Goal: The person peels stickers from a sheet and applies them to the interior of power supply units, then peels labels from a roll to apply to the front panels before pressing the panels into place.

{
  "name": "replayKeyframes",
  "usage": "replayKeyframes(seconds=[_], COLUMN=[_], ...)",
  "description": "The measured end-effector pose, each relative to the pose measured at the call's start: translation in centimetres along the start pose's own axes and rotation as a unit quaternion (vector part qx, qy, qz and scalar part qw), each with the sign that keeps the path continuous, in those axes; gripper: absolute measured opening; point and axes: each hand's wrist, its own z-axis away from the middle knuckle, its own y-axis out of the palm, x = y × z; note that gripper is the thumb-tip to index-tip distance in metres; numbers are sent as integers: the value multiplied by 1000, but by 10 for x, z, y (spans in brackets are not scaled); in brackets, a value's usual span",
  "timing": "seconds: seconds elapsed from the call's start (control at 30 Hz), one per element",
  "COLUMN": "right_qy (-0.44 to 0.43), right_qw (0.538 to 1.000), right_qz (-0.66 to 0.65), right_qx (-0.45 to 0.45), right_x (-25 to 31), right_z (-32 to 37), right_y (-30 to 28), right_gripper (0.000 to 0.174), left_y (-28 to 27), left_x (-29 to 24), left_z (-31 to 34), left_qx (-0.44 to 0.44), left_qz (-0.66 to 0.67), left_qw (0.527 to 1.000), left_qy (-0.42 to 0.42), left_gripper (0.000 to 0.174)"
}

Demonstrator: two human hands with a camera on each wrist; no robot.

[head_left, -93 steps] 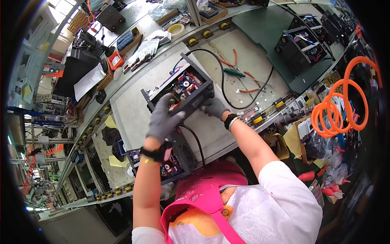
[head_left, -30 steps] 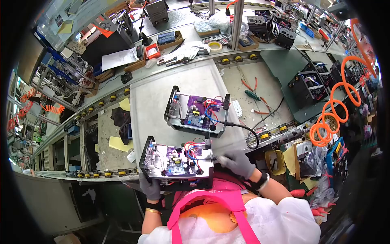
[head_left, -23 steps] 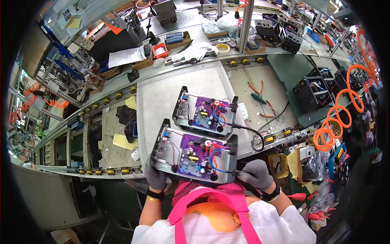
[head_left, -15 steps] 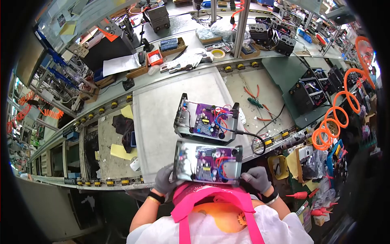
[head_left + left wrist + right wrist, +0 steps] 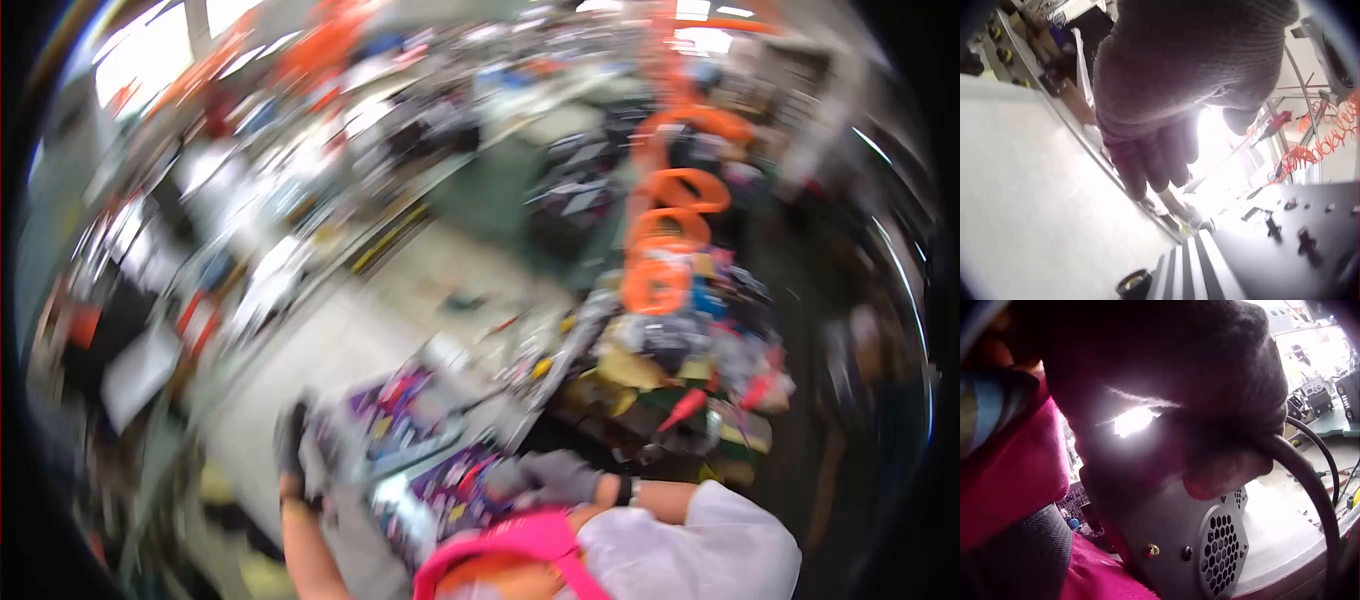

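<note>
The head view is blurred. Two open metal cases with purple circuit boards sit on the pale work surface, a nearer case (image 5: 442,500) by the pink apron and a farther case (image 5: 400,412) beyond it. My gloved left hand (image 5: 316,452) is beside the left end of the farther case. Its fingers (image 5: 1154,159) reach out, fairly straight, above a grey case panel (image 5: 1297,244) in the left wrist view. My gloved right hand (image 5: 555,478) is at the nearer case's right end. In the right wrist view it grips a black cable (image 5: 1304,472) beside a perforated end panel (image 5: 1169,540).
A coiled orange hose (image 5: 662,240) hangs at the right above bagged parts. Pliers and a green-handled tool (image 5: 463,303) lie beyond the cases. A green board (image 5: 480,195) bears more dark units. A roller rail (image 5: 390,240) runs along the bench's far side.
The head view has swung right. My left hand has left the nearer case's left end and moved forward beside the farther one. My right hand stays at the nearer case's right end.
</note>
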Motion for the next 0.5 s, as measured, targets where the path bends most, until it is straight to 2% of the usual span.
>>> replayKeyframes(seconds=[0.03, 0.07, 0.1, 0.13, 0.2, 0.23, 0.3, 0.33, 0.37, 0.43, 0.5], right_qy=[28, -2, 23, 6, -107, -144, -63, -6, 12, -96, -107], right_qw=[997, 999, 998, 997, 982, 975, 988, 991, 988, 975, 969], right_qz=[65, 31, 50, 81, 135, 145, 142, 129, 133, 197, 210], right_qx=[6, -17, 2, -5, -79, -92, -4, 44, 78, 14, 78], right_x=[0, 3, 10, 12, 13, -7, -35, -10, -6, 4, -2], right_z=[-2, -8, -11, -15, -21, -32, -61, -63, -74, -91, -136], right_y=[-4, -11, -19, -24, -33, -26, -15, -35, -43, -59, -62], right_gripper=[52, 49, 50, 57, 68, 70, 70, 67, 59, 50, 52], left_y=[-14, -20, -26, -33, -30, -35, -47, -52, -55, -60, -52], left_x=[46, 63, 79, 83, 75, 73, 72, 72, 72, 70, 69], left_z=[-21, -40, -56, -55, -45, -36, -18, -12, -8, 6, 14], left_qx=[-11, 15, 41, 32, -25, -57, -111, -131, -148, -175, -186], left_qz=[40, 47, 52, 53, 67, 75, 83, 91, 95, 93, 93], left_qw=[999, 997, 993, 990, 987, 985, 980, 977, 974, 970, 969], left_qy=[-31, -65, -98, -127, -143, -143, -143, -143, -141, -141, -135], left_gripper=[43, 43, 44, 43, 41, 40, 38, 38, 37, 37, 40])
